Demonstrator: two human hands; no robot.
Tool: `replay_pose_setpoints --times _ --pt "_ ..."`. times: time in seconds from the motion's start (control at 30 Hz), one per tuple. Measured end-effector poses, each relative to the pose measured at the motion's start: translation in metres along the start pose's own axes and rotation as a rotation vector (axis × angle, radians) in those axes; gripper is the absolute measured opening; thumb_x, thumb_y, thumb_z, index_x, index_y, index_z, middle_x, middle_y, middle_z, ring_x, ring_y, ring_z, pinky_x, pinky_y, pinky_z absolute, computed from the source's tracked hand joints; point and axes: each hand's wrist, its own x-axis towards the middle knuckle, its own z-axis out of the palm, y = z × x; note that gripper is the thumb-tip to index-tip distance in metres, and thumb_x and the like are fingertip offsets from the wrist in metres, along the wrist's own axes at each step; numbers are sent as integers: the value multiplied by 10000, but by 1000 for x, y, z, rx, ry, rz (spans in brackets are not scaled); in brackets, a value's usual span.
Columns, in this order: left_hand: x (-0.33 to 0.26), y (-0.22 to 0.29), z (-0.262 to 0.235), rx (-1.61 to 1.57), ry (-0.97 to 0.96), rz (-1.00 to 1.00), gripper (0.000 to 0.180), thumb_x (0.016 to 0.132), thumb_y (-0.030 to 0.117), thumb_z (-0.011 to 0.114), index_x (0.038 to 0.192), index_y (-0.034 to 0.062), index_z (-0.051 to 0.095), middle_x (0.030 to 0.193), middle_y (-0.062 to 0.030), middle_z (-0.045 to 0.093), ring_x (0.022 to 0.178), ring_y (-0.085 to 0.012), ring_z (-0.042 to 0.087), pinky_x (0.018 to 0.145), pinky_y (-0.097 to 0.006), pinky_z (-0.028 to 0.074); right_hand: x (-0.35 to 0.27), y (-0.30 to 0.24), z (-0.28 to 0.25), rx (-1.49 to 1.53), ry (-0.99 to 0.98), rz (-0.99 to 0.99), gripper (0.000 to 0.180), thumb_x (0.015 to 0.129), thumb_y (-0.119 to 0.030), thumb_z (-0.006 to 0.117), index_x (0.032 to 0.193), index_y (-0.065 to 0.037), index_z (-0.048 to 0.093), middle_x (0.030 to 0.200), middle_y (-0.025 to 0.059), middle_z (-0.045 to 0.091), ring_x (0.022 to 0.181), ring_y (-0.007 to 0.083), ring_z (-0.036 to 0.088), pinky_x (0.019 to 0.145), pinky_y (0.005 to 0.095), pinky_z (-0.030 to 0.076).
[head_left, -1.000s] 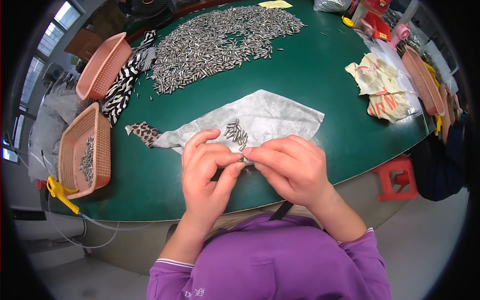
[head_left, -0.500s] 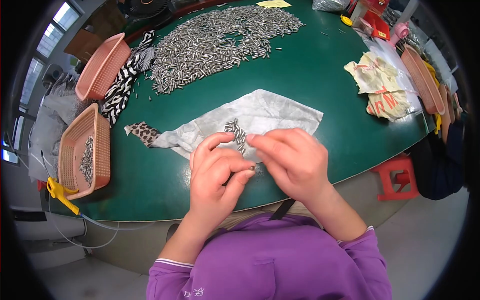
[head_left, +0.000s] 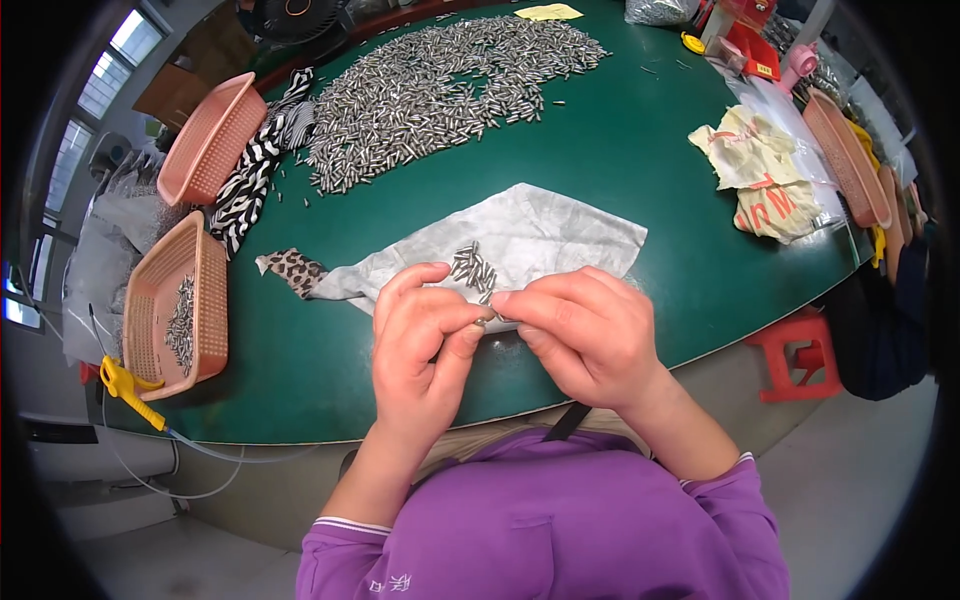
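Note:
My left hand (head_left: 425, 345) is closed in a pinch, thumb against forefinger, with a small metal pin (head_left: 483, 320) at its fingertips. Close beside it, my right hand (head_left: 590, 335) is also pinched, and a bit of a small metal pin (head_left: 505, 318) shows between its fingers. Whether the two pieces touch, I cannot tell. Just beyond my fingertips, a little heap of silvery metal pins (head_left: 474, 268) lies on a grey-white cloth (head_left: 570, 225). My palms hide part of the cloth's near edge.
A large spread of metal pins (head_left: 420, 95) covers the far side of the green table (head_left: 640, 130). Pink baskets (head_left: 215, 310) stand at the left, beside a yellow air gun (head_left: 125, 385). Crumpled bags (head_left: 765, 170) lie at the right, above a red stool (head_left: 795, 355).
My left fingertips have shifted slightly left and up, and my right fingers have come down to meet them. The metal pieces at the fingertips are now close together.

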Motion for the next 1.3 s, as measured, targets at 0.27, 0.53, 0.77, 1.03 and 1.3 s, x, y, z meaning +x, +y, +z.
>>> replay_pose_setpoints --times 0.27,0.53,0.77,1.03,1.3 --pt "-1 -2 0 2 -9 3 64 839 74 676 901 55 673 828 -63 600 1054 -299 548 925 -417 423 -2 1 1 26 -22 -20 245 733 -116 734 977 -129 725 792 11 655 662 186 632 551 301 498" --pt "-1 -1 0 37 -32 6 75 823 66 686 894 62 662 839 -58 604 1058 -301 547 924 -414 418 -2 0 0 -14 -58 -39 267 711 -64 725 975 -103 731 798 30 670 617 184 601 539 290 469" --pt "0 2 0 80 -66 -11 47 842 84 677 876 66 650 853 -50 621 1071 -311 545 930 -420 410 -2 1 2 -139 0 -54 309 708 -55 725 1011 -119 732 813 21 656 644 179 598 555 291 469" --pt "-2 -1 1 40 -13 -6 64 837 81 687 887 58 654 835 -59 607 1042 -304 556 928 -420 421 -3 1 2 36 -25 -24 251 718 -48 720 966 -90 735 786 35 678 621 184 614 538 289 472" --pt "-1 0 0 40 -54 -31 56 842 89 680 885 64 653 852 -57 615 1063 -304 553 919 -418 419 -4 -2 2 -74 -38 -36 278 712 -80 727 986 -127 726 796 6 653 622 180 595 534 293 470"
